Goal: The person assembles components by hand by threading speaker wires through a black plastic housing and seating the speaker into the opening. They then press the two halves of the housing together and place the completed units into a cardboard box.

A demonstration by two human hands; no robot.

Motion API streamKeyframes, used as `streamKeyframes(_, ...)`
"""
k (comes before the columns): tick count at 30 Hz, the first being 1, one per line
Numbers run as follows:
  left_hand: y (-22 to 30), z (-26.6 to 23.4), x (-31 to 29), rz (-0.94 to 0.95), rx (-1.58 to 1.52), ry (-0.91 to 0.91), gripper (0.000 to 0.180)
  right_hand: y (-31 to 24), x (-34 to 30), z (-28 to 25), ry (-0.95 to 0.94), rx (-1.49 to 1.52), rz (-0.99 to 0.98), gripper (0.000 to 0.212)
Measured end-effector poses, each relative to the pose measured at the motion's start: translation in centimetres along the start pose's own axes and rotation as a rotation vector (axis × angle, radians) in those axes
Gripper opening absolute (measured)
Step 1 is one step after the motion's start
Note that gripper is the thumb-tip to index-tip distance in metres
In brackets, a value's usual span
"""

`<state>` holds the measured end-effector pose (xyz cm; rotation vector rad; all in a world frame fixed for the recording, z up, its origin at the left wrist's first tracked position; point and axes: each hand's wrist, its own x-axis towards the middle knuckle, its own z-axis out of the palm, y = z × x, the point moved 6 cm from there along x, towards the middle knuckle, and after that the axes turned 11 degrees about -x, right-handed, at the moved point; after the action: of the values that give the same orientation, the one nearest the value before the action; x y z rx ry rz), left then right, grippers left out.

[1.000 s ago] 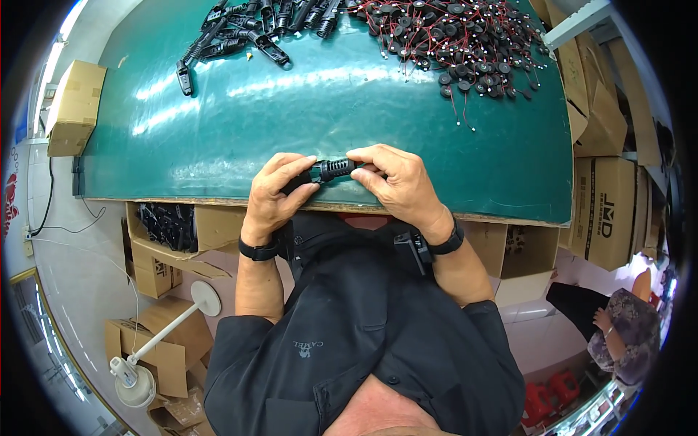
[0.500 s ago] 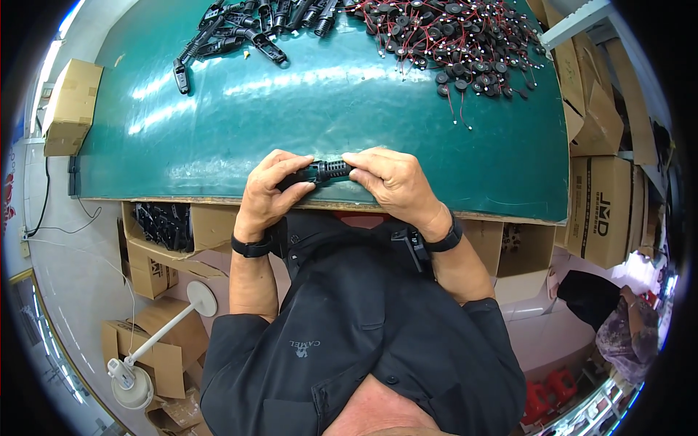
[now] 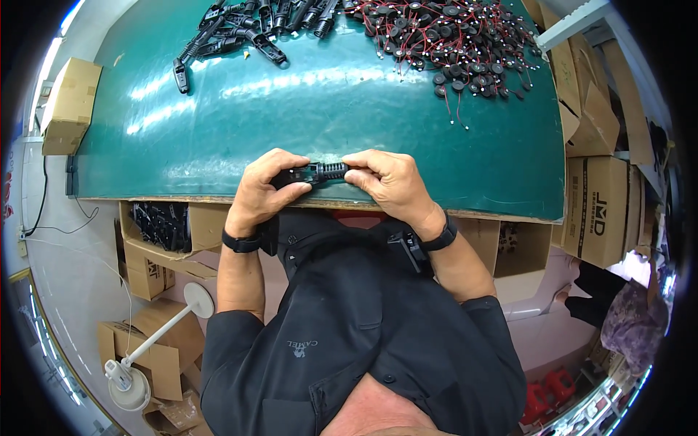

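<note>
A black plastic part (image 3: 331,171) with a ribbed, coil-like section lies level between my hands, just above the near edge of the green tabletop (image 3: 327,116). My left hand (image 3: 263,185) pinches its wider, smoother body between thumb and fingers, which hide much of that end. On the other side, my right hand (image 3: 392,182) grips the tip of the ribbed section with thumb and forefinger. Similar black parts (image 3: 240,33) are heaped at the far left of the table. A pile of small round black discs with red wires and white connectors (image 3: 454,47) spreads over the far right.
Below the table edge at left, a carton (image 3: 207,227) holds black parts. Another cardboard box (image 3: 73,105) stands by the table's left side, and a large carton (image 3: 596,211) is at the right. A white-stemmed stand (image 3: 163,334) rises at lower left. Another person (image 3: 629,320) is at right.
My left hand has shifted slightly left, uncovering more of the black part's body. Both grips stay on the part. At the right, the other person has changed position.
</note>
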<state>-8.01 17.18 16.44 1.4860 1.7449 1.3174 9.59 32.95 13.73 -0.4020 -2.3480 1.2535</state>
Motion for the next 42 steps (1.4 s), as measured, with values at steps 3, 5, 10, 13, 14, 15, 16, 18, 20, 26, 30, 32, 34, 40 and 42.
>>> streamKeyframes(3,1.6,-2.3,0.3,-0.016,0.061,-0.038,0.04,0.1,-0.5,0.1,0.065,0.096,0.063,0.027)
streamKeyframes(5,3.3,-4.9,1.1,-0.01,0.268,-0.043,0.039,0.1,-0.7,-0.1,0.097,0.149,0.095,0.028)
streamKeyframes(10,5.4,-6.5,5.2,-0.117,0.62,-0.245,0.029,0.1,-0.8,-0.4,0.085,0.076,0.053,0.03)
streamKeyframes(13,5.7,-4.0,7.5,-0.021,0.712,-0.46,0.021,0.2,-1.0,-0.3,0.077,0.06,0.039,0.03)
streamKeyframes(14,5.7,-3.8,7.7,-0.025,0.712,-0.466,0.021,0.1,-1.0,-0.3,0.083,0.058,0.023,0.03)
streamKeyframes(15,5.7,-3.6,8.0,-0.047,0.736,-0.484,0.02,0.0,-0.9,-0.4,0.09,0.056,0.008,0.029)
streamKeyframes(16,5.6,-3.4,8.1,-0.068,0.76,-0.502,0.019,-0.1,-0.9,-0.5,0.096,0.053,-0.008,0.029)
streamKeyframes(18,5.4,-2.7,9.0,-0.067,0.775,-0.535,0.018,-0.1,-0.9,-0.7,0.092,0.053,0.005,0.029)
streamKeyframes(20,5.2,-2.2,9.2,-0.093,0.802,-0.555,0.017,-0.1,-0.8,-0.9,0.065,0.057,0.014,0.029)
streamKeyframes(26,5.8,-2.2,9.0,-0.066,0.792,-0.522,0.017,-0.3,-0.7,-0.6,0.124,0.042,-0.058,0.028)
streamKeyframes(30,5.4,-3.4,7.4,-0.119,0.721,-0.397,0.021,-0.2,-0.5,-0.3,0.162,-0.013,-0.099,0.026)
streamKeyframes(32,4.8,-5.2,5.6,-0.168,0.702,-0.326,0.023,-0.2,-0.7,-0.7,0.16,-0.016,-0.104,0.026)
streamKeyframes(34,2.9,-8.3,1.8,-0.238,0.543,-0.132,0.029,-0.9,-0.2,0.3,0.142,0.04,-0.12,0.026)
streamKeyframes(40,-6.8,-16.0,-20.2,-0.42,-0.043,0.803,0.035,-1.1,-0.9,-0.8,0.06,-0.072,0.021,0.023)
streamKeyframes(42,-9.6,-17.6,-26.9,-0.463,-0.035,0.96,0.036,-0.9,-0.9,-1.1,0.064,-0.011,0.079,0.023)
